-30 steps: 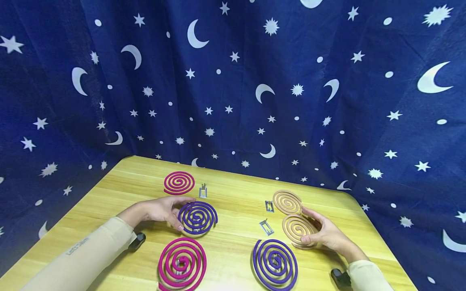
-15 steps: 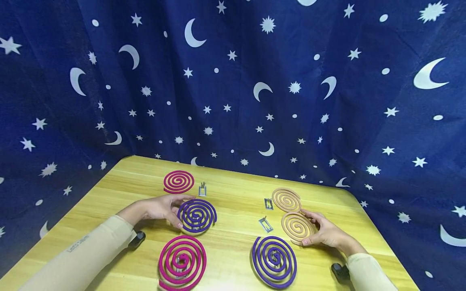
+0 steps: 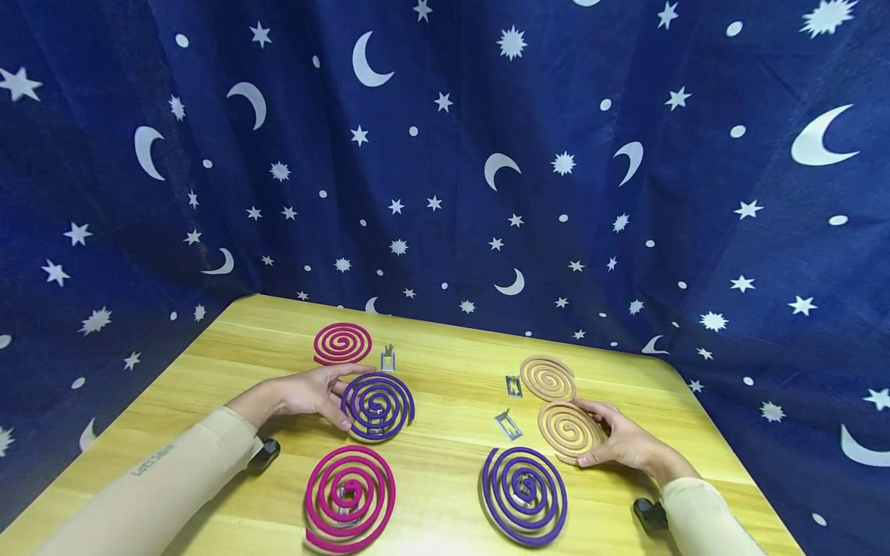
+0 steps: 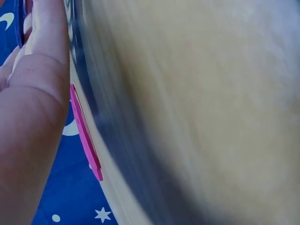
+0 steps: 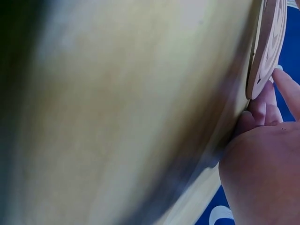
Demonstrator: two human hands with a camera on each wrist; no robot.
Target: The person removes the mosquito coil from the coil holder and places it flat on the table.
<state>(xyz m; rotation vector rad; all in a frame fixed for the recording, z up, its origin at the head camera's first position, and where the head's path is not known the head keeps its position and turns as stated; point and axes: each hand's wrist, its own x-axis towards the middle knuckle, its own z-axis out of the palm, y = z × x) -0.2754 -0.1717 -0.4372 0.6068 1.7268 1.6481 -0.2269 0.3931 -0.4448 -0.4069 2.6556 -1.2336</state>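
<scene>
A dark blue curtain (image 3: pixel 445 170) patterned with white moons and stars fills the upper frame behind a pale wooden table (image 3: pixel 452 471). At the centre left of the head view, a purple coil (image 3: pixel 376 404) lies just right of the left hand (image 3: pixel 306 394), whose thumb and fingers curve round its left edge and hold it; a metal stand shows through its windings. At the centre right, a tan coil (image 3: pixel 570 429) sits to the left of the right hand (image 3: pixel 622 442), whose thumb and fingers clasp its right rim, some of the fingers reaching beneath it in the right wrist view. The hands are well apart. Both coils look light, dry, stiff and brittle, probably not slippery; the thin windings could snap if squeezed or bent, so a gentle hold on the outer ring from two opposite sides, or support from below, should serve best. Around them lie an upper pink coil (image 3: pixel 342 344), a lower pink coil (image 3: pixel 351 488), a second purple coil (image 3: pixel 528 486) at lower right, and an upper tan coil (image 3: pixel 548 379) just above the held one. Small metal stands (image 3: pixel 514 381) lie near the coils on both sides.
</scene>
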